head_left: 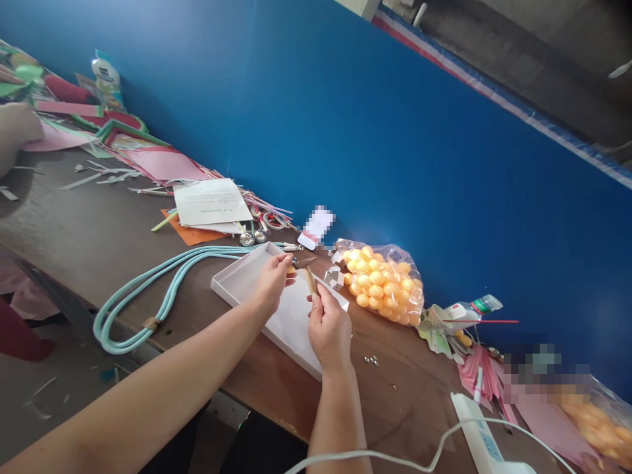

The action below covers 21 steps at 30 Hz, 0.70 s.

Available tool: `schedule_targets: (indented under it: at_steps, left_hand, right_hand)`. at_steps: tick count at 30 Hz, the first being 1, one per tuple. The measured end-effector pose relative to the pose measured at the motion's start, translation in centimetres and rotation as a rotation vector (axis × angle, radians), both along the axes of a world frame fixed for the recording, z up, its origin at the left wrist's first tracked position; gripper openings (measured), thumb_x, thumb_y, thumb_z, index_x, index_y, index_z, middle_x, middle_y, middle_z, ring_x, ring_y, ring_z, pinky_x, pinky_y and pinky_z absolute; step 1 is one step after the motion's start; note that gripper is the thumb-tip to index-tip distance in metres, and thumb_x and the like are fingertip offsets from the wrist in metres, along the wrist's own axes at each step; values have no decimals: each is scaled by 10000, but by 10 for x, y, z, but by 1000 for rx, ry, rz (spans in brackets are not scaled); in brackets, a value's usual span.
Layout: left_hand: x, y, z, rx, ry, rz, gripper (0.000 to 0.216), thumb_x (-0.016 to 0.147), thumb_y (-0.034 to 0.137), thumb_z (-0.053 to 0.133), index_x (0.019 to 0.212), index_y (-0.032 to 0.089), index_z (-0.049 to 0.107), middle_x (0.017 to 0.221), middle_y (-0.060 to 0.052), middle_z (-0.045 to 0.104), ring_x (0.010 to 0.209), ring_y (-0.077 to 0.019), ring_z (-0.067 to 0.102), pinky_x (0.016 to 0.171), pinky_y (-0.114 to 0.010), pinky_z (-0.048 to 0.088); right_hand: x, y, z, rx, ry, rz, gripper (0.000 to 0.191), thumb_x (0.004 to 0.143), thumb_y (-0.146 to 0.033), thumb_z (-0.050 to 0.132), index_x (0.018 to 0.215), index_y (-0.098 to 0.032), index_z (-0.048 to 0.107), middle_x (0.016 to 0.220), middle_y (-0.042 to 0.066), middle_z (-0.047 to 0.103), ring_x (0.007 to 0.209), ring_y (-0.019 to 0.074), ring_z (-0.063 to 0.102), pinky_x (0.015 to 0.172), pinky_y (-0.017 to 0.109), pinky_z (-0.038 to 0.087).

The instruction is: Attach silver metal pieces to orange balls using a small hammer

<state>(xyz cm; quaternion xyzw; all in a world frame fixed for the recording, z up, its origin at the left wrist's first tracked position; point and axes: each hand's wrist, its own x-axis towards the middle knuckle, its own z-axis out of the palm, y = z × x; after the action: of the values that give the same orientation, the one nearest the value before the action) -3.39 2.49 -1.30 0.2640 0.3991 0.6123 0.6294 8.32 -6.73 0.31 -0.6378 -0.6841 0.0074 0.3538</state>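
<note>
My left hand is closed in a pinch above a shallow white box lid. At its fingertips is a small piece with dark and yellow parts; its kind is unclear. My right hand grips a narrow tan strip that points up toward the left fingertips. Whether the two pieces touch I cannot make out. Beside the lid, a looped light-blue cord lies on the brown table, with a brown piece around it. Small silver beads lie right of my right hand.
A clear bag of orange-yellow balls stands against the blue wall. Papers, silver bells and a phone lie behind the lid. A white power strip with its cable is at right. Another person's hand shows at left.
</note>
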Motion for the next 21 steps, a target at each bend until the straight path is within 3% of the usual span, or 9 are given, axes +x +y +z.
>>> schedule_targets:
  at_steps: [17, 21]
  left_hand:
    - [1, -1, 1, -25, 28, 19, 347, 728, 424, 634, 973, 180, 610, 831, -31, 614, 654, -118, 581, 638, -263, 461]
    - [1, -2, 1, 8, 36, 39, 345, 742, 422, 623, 998, 191, 608, 854, -31, 613, 680, -121, 583, 649, -261, 458]
  right_hand:
    - [0, 0, 0, -50, 17, 2, 384, 925, -258, 388, 1271, -218, 550, 1016, 52, 722, 844, 173, 686, 751, 265, 507]
    - [-1, 0, 0, -1, 37, -1, 395, 930, -266, 373, 1284, -201, 538, 1050, 66, 712, 855, 169, 684, 764, 262, 505]
